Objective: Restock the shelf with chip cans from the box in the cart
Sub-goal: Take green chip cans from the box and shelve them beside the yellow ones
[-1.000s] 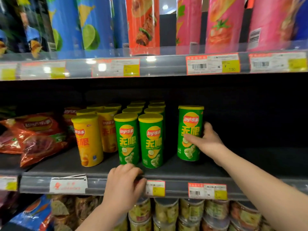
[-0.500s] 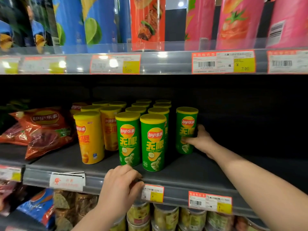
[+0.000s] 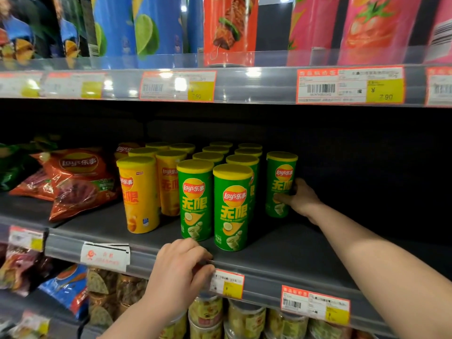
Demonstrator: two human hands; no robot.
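**Green cylindrical chip can (image 3: pixel 281 184): middle shelf, right of the block**

Position: upright on the dark grey shelf board (image 3: pixel 293 250), yellow lid on. It stands at the right end of the can stock, with a gap between it and the nearest green row.

Right hand (image 3: pixel 299 198): grip closed round the can's lower right side. The thumb lies across the front label; the fingers behind are hidden.

Left hand (image 3: pixel 179 272): grip curled over the grey front rail (image 3: pixel 264 288) of the same shelf, fingertips on the top edge. The thumb sits below, at the left end of a red-bordered price tag (image 3: pixel 227 285).

Neighbouring stock: two rows of matching green cans (image 3: pixel 232 209) run front to back. Left of these are rows of yellow cylindrical cans (image 3: pixel 138 196), then red foil chip bags (image 3: pixel 78 182) lying tilted.

Shelf above: tall blue cans (image 3: pixel 146 30), one orange and several pink, behind a clear strip.

Shelf below: lidded snack cups (image 3: pixel 244 319), partly hidden by the rail.
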